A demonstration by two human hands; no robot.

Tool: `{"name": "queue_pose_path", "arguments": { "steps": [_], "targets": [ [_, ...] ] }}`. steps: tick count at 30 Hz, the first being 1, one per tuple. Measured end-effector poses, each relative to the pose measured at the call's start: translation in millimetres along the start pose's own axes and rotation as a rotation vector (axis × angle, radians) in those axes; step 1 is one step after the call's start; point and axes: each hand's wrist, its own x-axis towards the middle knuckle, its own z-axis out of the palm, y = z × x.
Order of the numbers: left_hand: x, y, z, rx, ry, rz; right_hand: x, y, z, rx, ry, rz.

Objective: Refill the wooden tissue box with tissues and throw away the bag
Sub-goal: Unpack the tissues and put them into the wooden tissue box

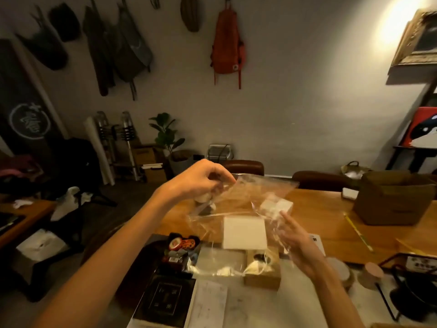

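A clear plastic bag (248,200) hangs in the air above the table. My left hand (201,178) pinches its upper left corner. A white stack of tissues (244,232) shows through the bag's lower part. My right hand (299,242) is beside the bag's right edge, fingers spread and touching the film. The wooden tissue box (262,278) stands on the table just below the bag, with white tissue showing at its top opening. A second small white block (276,207) lies behind the bag on the table.
A brown fabric box (392,200) stands at the table's right. A tray of small items (179,249) sits left of the tissue box, a dark framed box (163,301) and papers (208,304) nearer me. Pink cups (370,275) and a black wire stand (411,294) are at right.
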Motion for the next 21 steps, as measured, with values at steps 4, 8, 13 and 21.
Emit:
{"name": "queue_pose_path", "arguments": {
  "steps": [4,8,13,21],
  "targets": [
    [21.6,6.6,-18.1,0.072,-0.016,0.081,1.0,-104.9,8.9,-0.525,0.124,-0.424],
    [42.5,7.7,-25.5,0.183,-0.061,0.126,22.9,-161.4,106.9,-1.427,-0.110,-0.382],
    [55.2,5.4,-62.1,0.227,-0.039,0.184,67.6,-176.9,164.7,-1.717,-0.166,-0.420],
    [62.4,-12.6,-133.6,0.118,0.052,0.153,98.4,-216.2,176.0,-1.606,-0.138,-0.554]
  ]
}}
